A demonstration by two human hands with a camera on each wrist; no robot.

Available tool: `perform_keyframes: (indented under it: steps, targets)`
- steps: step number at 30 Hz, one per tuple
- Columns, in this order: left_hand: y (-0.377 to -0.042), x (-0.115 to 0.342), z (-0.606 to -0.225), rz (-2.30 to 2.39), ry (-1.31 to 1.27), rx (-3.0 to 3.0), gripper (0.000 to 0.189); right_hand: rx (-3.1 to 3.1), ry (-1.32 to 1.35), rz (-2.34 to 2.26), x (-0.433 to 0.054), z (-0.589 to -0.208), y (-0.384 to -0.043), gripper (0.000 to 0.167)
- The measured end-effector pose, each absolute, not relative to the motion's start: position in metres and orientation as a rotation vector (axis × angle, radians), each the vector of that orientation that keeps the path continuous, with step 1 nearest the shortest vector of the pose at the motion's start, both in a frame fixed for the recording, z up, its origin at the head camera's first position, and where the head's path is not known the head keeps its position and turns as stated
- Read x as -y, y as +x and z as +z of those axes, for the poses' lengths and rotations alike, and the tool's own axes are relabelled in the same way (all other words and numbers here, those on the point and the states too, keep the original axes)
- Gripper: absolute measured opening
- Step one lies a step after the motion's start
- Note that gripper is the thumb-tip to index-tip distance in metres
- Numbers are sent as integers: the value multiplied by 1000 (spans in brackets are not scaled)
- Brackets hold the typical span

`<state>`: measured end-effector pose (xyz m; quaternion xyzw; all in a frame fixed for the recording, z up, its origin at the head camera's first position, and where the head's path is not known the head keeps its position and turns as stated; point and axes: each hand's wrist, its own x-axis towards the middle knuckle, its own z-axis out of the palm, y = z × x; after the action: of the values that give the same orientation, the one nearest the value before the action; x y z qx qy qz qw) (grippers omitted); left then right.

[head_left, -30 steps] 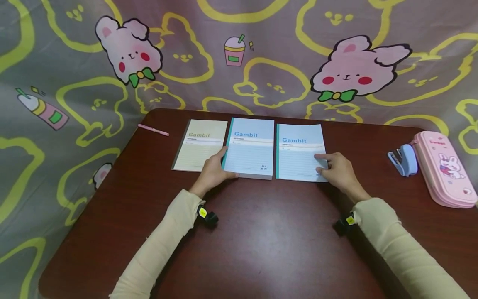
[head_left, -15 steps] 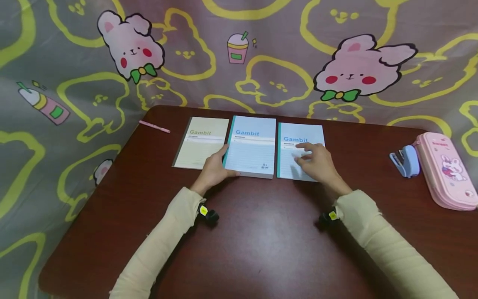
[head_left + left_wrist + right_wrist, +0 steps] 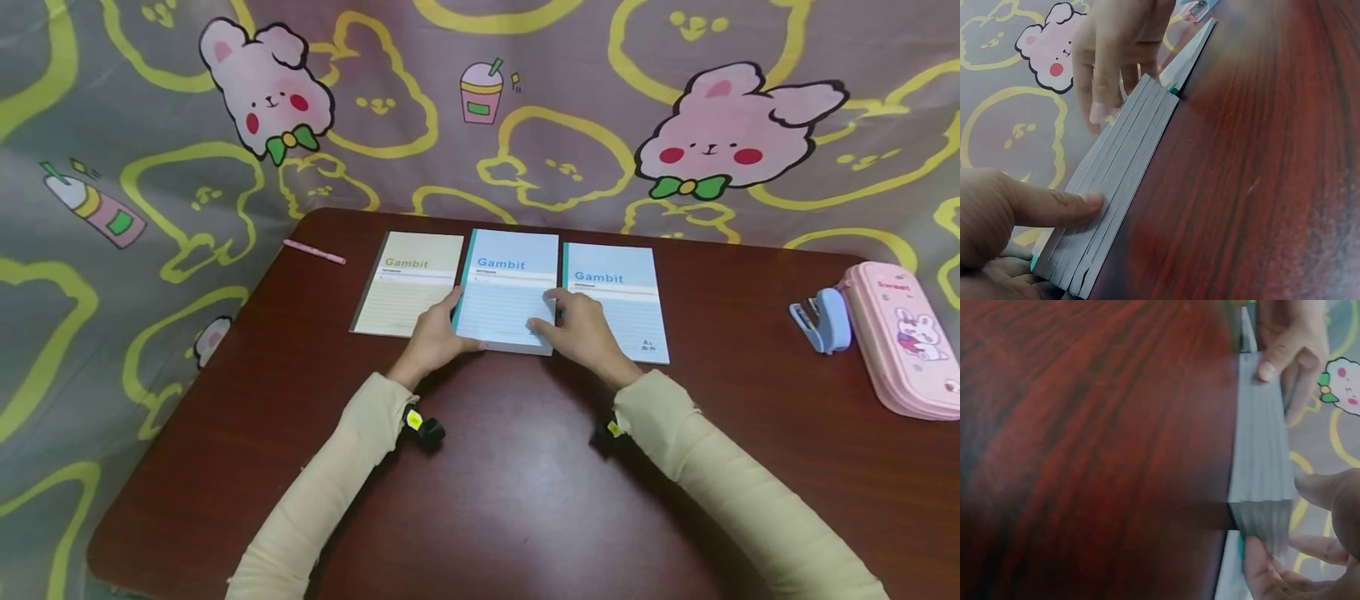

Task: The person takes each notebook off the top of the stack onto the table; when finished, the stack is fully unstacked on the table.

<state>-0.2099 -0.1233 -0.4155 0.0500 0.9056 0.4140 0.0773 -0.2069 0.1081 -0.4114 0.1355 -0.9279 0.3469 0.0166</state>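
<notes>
Three "Gambit" notebooks lie side by side at the far side of the table: a beige one [image 3: 408,283], a thick blue stack [image 3: 506,287] in the middle, and a thin blue one [image 3: 618,300] on the right. My left hand [image 3: 450,321] grips the stack's near left corner, its thumb [image 3: 1085,203] pressed on the grey page edges [image 3: 1122,187]. At the near right corner my right hand [image 3: 551,321] holds the stack, thumb [image 3: 1322,487] above and fingers [image 3: 1260,562] under the corner of the page edges [image 3: 1260,444].
A pink pen [image 3: 315,251] lies at the table's far left. A blue stapler [image 3: 821,321] and a pink pencil case [image 3: 903,337] sit at the right edge. The dark wooden table [image 3: 525,483] is backed by a bunny-print cloth.
My right hand has left the right blue notebook and moved left to the middle stack's near right corner. The left hand has stayed on the stack's left corner.
</notes>
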Motion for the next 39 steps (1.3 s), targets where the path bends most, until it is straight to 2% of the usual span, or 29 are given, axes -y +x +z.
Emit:
perform_keyframes:
  steps: [4,11,17,23,39]
  targets:
    - [-210,124,-416,1256,140,-2714,107,2909,379,1077,-105,-412,-208,56]
    - [-210,124,-415,1234,150,-2723,105,2933,247,1142,-107,-409,-209,57]
    - [-211,124,-416,1199,188,-2738,99,2899,231,1206,-111,-408,-207,51]
    - [-211,124,-417,1200,194,-2744,98,2845,94,1511,-113,-397,-210,41]
    - [-211,124,-419,1218,178,-2745,98,2777,-65,1849,-110,-398,-215,42]
